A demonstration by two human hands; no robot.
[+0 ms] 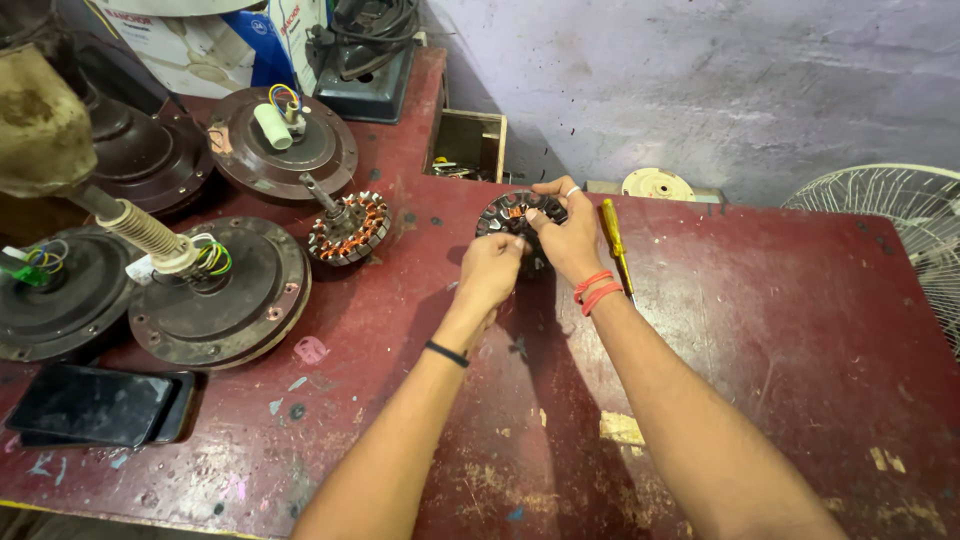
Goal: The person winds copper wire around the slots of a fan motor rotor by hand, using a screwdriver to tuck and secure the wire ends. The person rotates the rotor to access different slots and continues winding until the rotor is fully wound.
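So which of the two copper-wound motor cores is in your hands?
The right-hand core, held by both the left hand and right hand. The other core sits untouched beside the round fan housings.

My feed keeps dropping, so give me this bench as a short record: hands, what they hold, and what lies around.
left hand: fingers on the near edge of the stator
right hand: grips the stator from the far side
stator: round, copper windings, held upright above the table
screwdriver: yellow handle, lying beside the right hand
second stator: lies flat to the left
motor housings: several, far left
phone: near left corner
table: worn red top
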